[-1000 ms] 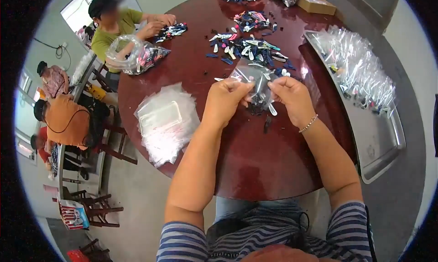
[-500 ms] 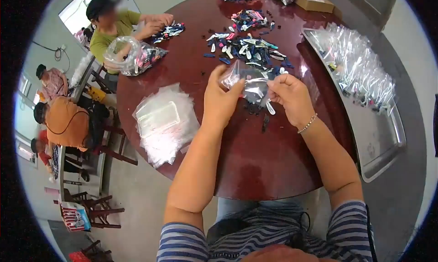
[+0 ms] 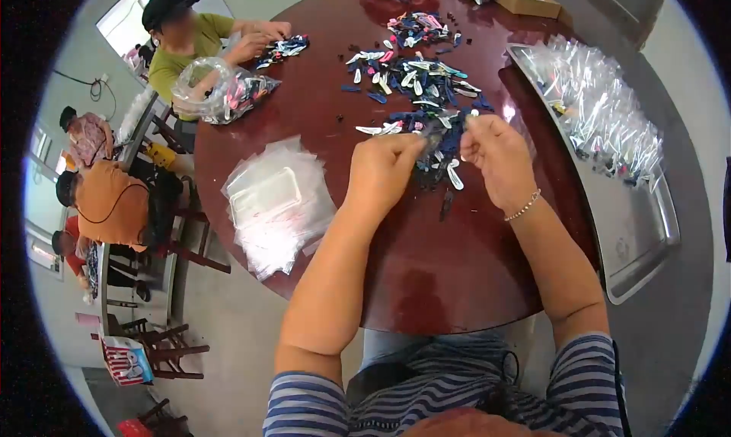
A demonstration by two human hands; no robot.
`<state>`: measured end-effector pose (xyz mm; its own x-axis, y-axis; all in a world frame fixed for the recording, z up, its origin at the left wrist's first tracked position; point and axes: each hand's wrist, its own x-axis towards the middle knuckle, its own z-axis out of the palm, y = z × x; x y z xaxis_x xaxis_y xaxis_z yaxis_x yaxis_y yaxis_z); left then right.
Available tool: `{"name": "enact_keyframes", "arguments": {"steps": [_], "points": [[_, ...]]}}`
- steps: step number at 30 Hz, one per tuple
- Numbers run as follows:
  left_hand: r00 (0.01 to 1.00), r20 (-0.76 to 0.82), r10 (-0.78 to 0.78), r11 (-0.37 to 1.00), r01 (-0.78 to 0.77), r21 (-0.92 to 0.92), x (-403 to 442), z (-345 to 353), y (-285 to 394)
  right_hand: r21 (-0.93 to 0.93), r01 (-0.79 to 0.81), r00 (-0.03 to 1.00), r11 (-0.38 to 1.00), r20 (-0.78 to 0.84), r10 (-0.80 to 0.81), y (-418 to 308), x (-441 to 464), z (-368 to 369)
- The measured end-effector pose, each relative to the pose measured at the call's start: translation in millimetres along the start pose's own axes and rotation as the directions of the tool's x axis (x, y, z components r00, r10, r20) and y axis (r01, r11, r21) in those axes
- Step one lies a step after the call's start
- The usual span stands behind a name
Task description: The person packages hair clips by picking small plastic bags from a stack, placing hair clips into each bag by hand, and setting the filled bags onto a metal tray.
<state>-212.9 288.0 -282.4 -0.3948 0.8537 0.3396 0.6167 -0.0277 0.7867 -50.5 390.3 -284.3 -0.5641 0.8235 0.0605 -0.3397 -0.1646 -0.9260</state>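
My left hand (image 3: pixel 384 167) is closed, thumb against fingers, on what looks like a clear plastic bag (image 3: pixel 432 138), blurred and hard to see. Opposite it, my right hand (image 3: pixel 495 159) is pinched shut; whatever its fingertips hold is hidden or too small to name. Between and beyond both hands lies a pile of snap hair clips (image 3: pixel 438 79), mostly dark blue with white and some pink. A single white hair clip (image 3: pixel 455 175) rests just below the fingers, near a dark clip (image 3: pixel 446 205).
Flat clear bags (image 3: pixel 278 208) are stacked left on the round table (image 3: pixel 426 285). A metal tray (image 3: pixel 636 247) at right carries filled bags (image 3: pixel 601 102). Across the table, a person (image 3: pixel 190 49) handles clips beside a large clear bag (image 3: pixel 225 94). A cardboard box (image 3: pixel 525 7) stands at the back.
The clear bag was spread between both hands and now is barely visible. My left hand has turned and lowered, its fingers closing; my right hand has shifted slightly right. White clips at left are uncovered.
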Motion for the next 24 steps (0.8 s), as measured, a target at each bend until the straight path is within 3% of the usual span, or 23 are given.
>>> {"name": "enact_keyframes", "arguments": {"steps": [1,2,4,5,6,8,9,12,17,19,23,24], "points": [[0.999,0.024,-0.04,0.994,0.042,-0.102,2.8,-0.7,-2.6,-0.012,0.095,0.995,0.995,-0.015,-0.095,-2.3,-0.2,2.3],[0.999,0.02,-0.043,0.994,0.045,-0.101,2.9,-1.4,-3.9,-0.012,0.093,0.996,0.996,-0.011,-0.093,-4.9,-2.0,5.7],[0.981,0.106,-0.165,0.91,0.193,-0.368,2.8,-1.4,-3.8,-0.237,0.268,0.958,0.934,-0.034,-0.283,-10.1,-8.8,12.1],[0.981,0.105,-0.166,0.909,0.193,-0.368,3.4,-1.1,-5.3,-0.297,0.398,0.915,0.868,0.056,-0.4,-7.1,-9.4,11.0],[0.981,0.136,-0.137,0.896,0.182,-0.406,4.2,-0.3,-7.6,-0.298,0.397,0.915,0.868,0.055,-0.399,-8.8,-12.7,12.3],[0.98,0.169,-0.109,0.88,0.174,-0.442,3.6,0.6,-9.2,-0.627,0.625,0.753,0.465,0.329,-0.57,-16.0,-20.2,18.0],[0.978,0.189,-0.09,0.901,0.161,-0.404,3.0,0.6,-8.9,-0.618,0.775,0.538,0.134,0.534,-0.652,-16.1,-15.7,13.2],[0.976,0.212,-0.045,0.949,0.108,-0.296,0.5,0.5,-1.9,-0.638,0.769,0.538,0.036,0.616,-0.575,-17.8,-18.7,20.4],[0.972,0.234,0.02,0.993,0.009,-0.122,-2.9,5.5,0.2,-0.696,0.713,0.637,0.086,0.593,-0.492,-14.6,-18.6,14.1],[0.976,0.205,0.074,0.993,-0.054,-0.102,-3.4,7.1,0.3,-0.686,0.727,0.649,0.034,0.669,-0.364,-21.0,-21.4,12.0],[0.966,0.259,0.029,0.998,-0.013,-0.066,-5.4,3.6,8.0,-0.661,0.748,0.62,0.059,0.665,-0.417,-24.9,-25.4,18.8],[0.959,0.283,0.023,0.982,0.031,-0.184,-5.8,5.7,6.2,-0.648,0.757,0.605,0.084,0.648,-0.462,-24.7,-25.9,22.0]]}}
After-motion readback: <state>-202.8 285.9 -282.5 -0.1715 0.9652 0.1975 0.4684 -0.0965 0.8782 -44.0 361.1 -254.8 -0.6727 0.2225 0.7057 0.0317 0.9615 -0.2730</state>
